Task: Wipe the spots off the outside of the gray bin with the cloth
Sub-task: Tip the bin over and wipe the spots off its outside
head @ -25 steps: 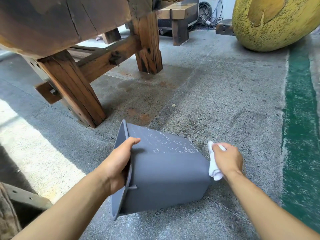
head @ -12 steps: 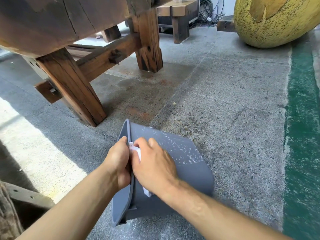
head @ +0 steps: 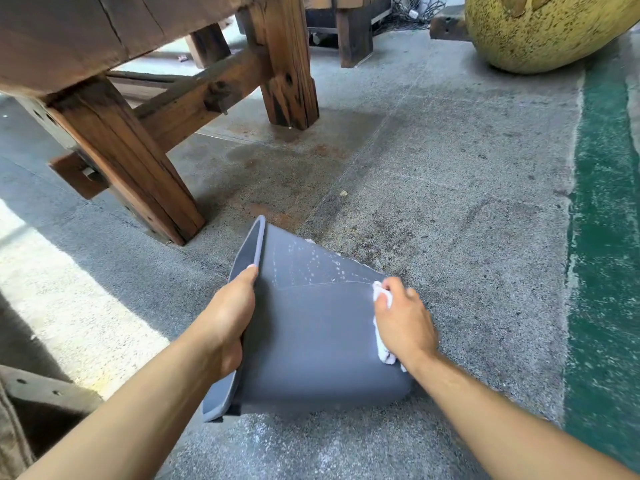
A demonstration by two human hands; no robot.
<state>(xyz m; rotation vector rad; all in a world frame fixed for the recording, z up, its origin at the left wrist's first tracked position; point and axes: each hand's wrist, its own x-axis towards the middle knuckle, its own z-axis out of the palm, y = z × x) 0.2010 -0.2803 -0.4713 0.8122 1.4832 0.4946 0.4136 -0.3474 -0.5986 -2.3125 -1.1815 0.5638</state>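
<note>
Two bare hands work on a gray bin lying on its side on a speckled concrete floor. The left hand's fingers curl over the bin's rim, out of sight inside the opening, while the thumb lies straight along the rim's outer edge, pointing away from the person. That left hand clamps the rim firmly, its wrist straight and its forearm running back toward the lower left corner. The right hand's fingers are bent and closed around a bunched white cloth, pressing it against the bin's outer wall near the bin's base end. The right hand sits knuckles up, with cloth showing along its left edge and below the palm; its forearm stretches back toward the lower right corner.

The bin's open mouth faces left and its base points right. Its upper face carries a scatter of pale spots, while the nearer face looks plain gray. A heavy wooden bench stands beyond the bin to the left. A large yellow speckled object sits at the far right, near a green painted strip on the floor.
</note>
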